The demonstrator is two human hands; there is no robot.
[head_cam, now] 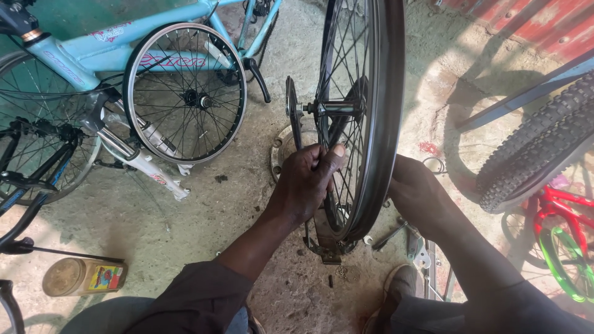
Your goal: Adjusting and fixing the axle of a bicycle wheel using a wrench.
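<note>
A light blue bicycle (93, 52) leans across the ten o'clock part of the view, and a bare spoked wheel (184, 93) rests against its frame. At three o'clock a knobby tyre (538, 151) hangs over a red and green child's bike (566, 238). In the centre, running from twelve o'clock down to the concrete floor (185, 210), stands a black wheel rim (380, 117), upright and edge-on, its axle (328, 108) pointing toward nine o'clock and its lower end sitting in a dark metal stand (325, 244). The left hand (306, 182) reaches in from seven o'clock and its fingers are pinched around spokes on the near side of the rim, thumb up. The right hand (417, 192) lies on the far side of the rim at four o'clock; it seems curled against the rim, though its fingertips are hidden, so the grasp cannot be told. Small tools (402, 235) lie on the floor just beside the stand, near a shoe (396, 287) at six o'clock. A brown jar (83, 277) lies on its side at eight o'clock.
</note>
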